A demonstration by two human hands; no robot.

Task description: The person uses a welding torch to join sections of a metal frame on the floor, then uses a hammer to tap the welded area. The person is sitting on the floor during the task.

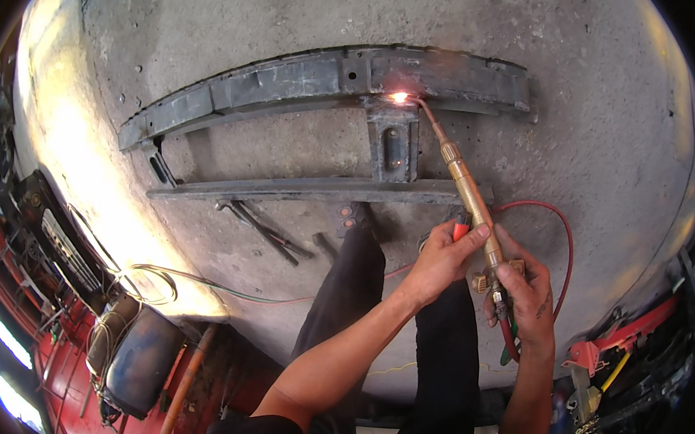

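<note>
A brass gas torch points up-left, its bent copper tip at a glowing spot on a curved dark metal bar. Below the bar, a slotted bracket and a shorter left bracket join a straight rail. My left hand is closed on a small red-and-black object, probably a lighter, with its thumb against the torch body. My right hand grips the torch's lower end by its brass valves, where red and green hoses run out.
A pair of long dark tongs lies on the concrete floor below the rail. Hoses loop to the left, near a blue-grey tank, a red surface and dark parts. Red and black metal items sit at lower right. My legs are below me.
</note>
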